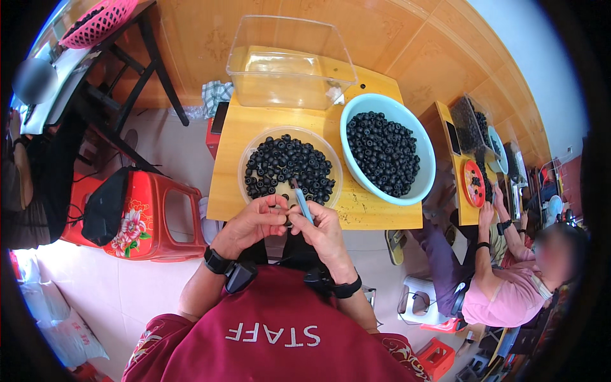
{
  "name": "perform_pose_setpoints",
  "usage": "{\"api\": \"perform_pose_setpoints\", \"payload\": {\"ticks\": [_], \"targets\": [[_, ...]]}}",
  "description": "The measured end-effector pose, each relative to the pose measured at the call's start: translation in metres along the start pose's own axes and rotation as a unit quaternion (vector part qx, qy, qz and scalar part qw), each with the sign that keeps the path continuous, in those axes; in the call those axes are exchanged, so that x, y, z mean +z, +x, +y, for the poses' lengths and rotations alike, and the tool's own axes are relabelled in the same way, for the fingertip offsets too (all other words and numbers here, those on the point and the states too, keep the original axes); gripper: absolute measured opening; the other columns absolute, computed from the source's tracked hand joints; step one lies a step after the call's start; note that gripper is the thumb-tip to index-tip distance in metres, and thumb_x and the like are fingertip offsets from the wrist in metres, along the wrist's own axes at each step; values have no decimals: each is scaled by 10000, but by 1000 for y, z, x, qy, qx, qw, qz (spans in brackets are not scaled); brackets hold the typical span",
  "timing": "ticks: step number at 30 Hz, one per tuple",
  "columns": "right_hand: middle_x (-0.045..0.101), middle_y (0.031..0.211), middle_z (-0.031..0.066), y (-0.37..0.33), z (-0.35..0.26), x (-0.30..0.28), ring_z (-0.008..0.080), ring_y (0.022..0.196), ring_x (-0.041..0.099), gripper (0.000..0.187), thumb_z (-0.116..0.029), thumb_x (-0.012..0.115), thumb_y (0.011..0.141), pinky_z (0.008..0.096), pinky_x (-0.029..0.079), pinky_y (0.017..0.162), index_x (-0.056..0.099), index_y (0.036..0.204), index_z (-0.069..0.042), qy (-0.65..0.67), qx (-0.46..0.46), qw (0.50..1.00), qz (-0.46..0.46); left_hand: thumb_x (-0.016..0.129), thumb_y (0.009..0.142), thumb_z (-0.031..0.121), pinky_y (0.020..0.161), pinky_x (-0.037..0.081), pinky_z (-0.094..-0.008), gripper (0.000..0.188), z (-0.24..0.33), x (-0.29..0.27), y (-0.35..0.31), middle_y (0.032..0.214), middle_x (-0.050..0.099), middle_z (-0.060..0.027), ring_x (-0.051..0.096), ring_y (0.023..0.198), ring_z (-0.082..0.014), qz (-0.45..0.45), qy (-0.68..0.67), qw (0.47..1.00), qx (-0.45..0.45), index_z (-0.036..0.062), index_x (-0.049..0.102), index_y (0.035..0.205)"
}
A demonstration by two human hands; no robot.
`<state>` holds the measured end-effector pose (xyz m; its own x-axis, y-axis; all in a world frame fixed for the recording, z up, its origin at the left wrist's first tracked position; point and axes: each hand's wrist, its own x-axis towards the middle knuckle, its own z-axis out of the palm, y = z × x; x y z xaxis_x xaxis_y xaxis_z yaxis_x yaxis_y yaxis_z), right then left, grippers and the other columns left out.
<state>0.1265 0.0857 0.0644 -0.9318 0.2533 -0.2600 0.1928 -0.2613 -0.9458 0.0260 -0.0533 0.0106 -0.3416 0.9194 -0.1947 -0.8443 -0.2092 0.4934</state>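
Left of the fingers, red stool (156, 216): set on the floor, flower-patterned, with a black bag (107, 207) lying on it.
Left hand (249, 224): thumb and fingertips drawn together, seemingly pinching a small dark piece (289, 224).
Clear box (289, 95): on the surface (375, 219), beyond the fingers and the dish.
Round clear dish (282, 190): just beyond the fingertips, with many black pieces (280, 156) in it, some showing holes.
Dark piece: between the two hands, near the surface's front edge; one piece appears to be in hand work, held left and met from the right.
Blue-handled tool (304, 205): rising from the right fingers, its tip over the dish and pointing away from the person; the next move, as I judge it, calls for a steady left pinch and careful control of that tip near bare skin.
Right hand (324, 237): fingers curled around the tool, thumb toward the dark piece.
Pale blue basin (429, 167): right of the fingers and beyond, heaped with more black pieces.
Co-worker (503, 296): far right, at another table, small and warped by the lens.
Hidden: most of the pinched piece, behind fingertips; its contact with the tool, and the tip's exact shape, cannot be told.
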Motion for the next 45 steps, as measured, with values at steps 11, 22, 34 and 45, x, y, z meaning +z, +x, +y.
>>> {"api": "perform_pose_setpoints", "payload": {"ticks": [11,22,34,45], "targets": [[627,736,-2,-6,10,-2,32,664,535,186,-57,664,765,184,428,598,625,942,-14,-131,-84,987,32,645,806,71,690,521,-236,198,-7,6,2,884,596,-38,614,759,-116,21,36,999,-12,60,520,959],[580,701,-35,32,-65,-104,16,594,465,203,-37,648,763,177,370,535,607,962,-37,-201,-226,907,293,619,824,78,677,526,-233,136,13,-10,-4,833,601,-40,624,732,-122,189,222,948,127,29,547,928],[573,752,30,31,-7,-99,93,680,515,136,-40,633,787,235,417,606,633,911,16,-320,-236,844,360,642,702,21,657,485,-392,123,-8,-17,41,806,564,-172,595,747,-327,228,689,635,264,-24,587,802],[550,738,36,13,0,-92,102,650,492,118,-53,609,807,240,396,575,633,903,12,-334,-233,845,347,656,645,14,664,474,-424,212,-12,-10,46,806,546,-186,582,745,-352,193,774,559,226,-20,541,821]]}}
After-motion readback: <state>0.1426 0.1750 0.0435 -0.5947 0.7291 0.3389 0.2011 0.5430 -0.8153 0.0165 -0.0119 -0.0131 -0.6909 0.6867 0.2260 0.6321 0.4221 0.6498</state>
